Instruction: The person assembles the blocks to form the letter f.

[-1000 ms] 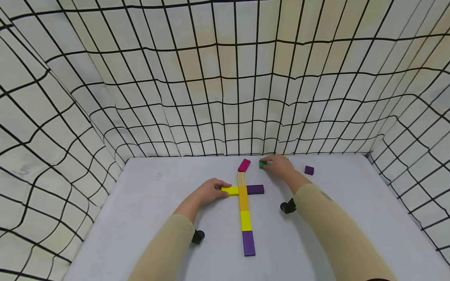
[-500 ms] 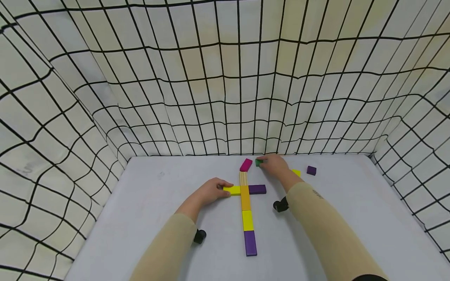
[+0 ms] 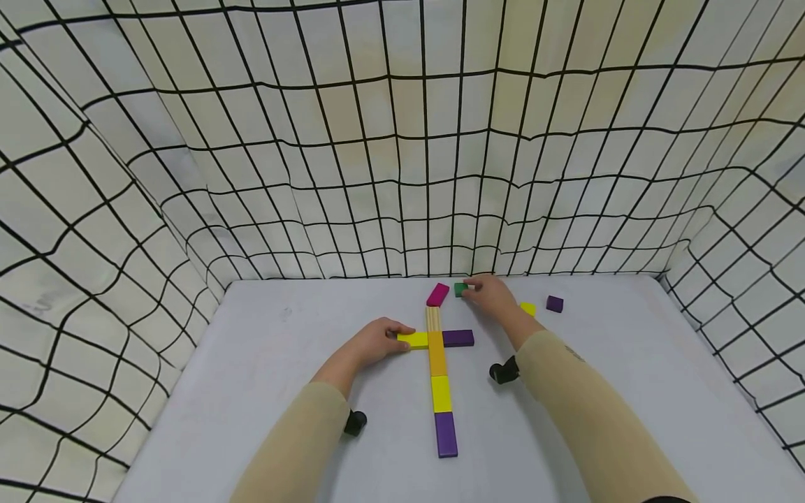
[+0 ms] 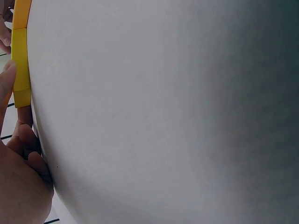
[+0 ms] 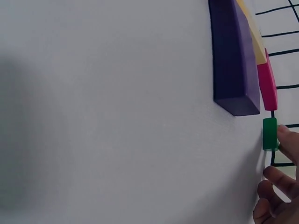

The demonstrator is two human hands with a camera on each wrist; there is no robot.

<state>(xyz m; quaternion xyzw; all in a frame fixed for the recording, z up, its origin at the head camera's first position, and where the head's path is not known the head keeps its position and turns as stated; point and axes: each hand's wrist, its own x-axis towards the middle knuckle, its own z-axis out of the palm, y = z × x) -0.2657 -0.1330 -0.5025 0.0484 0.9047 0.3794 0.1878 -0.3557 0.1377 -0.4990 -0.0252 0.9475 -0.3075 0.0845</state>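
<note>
My left hand [image 3: 377,340] pinches the outer end of a flat yellow block [image 3: 416,341]; a fingertip lies along that yellow block [image 4: 20,60] in the left wrist view. It forms the left arm of a cross of blocks, meeting an orange block [image 3: 437,353], with a dark purple block [image 3: 459,338] opposite. At the far edge, my right hand [image 3: 493,296] has a fingertip at the side of a small green block [image 3: 460,289]. The right wrist view shows one finger against the green block [image 5: 269,134], the other fingers apart from it. A pink block [image 3: 437,294] lies tilted to its left.
Below the orange block run a yellow block [image 3: 441,394] and a purple block [image 3: 446,434]. Pale strips [image 3: 433,318] lie above it. Near my right wrist are a part-hidden yellow block [image 3: 527,308] and a small purple block [image 3: 555,304]. Black netting [image 3: 428,183] rises behind the white table [image 3: 283,349].
My right hand has moved left with the green block towards the pink one, then its fingers have slid back a little, baring more of the green block. My left hand stays put.
</note>
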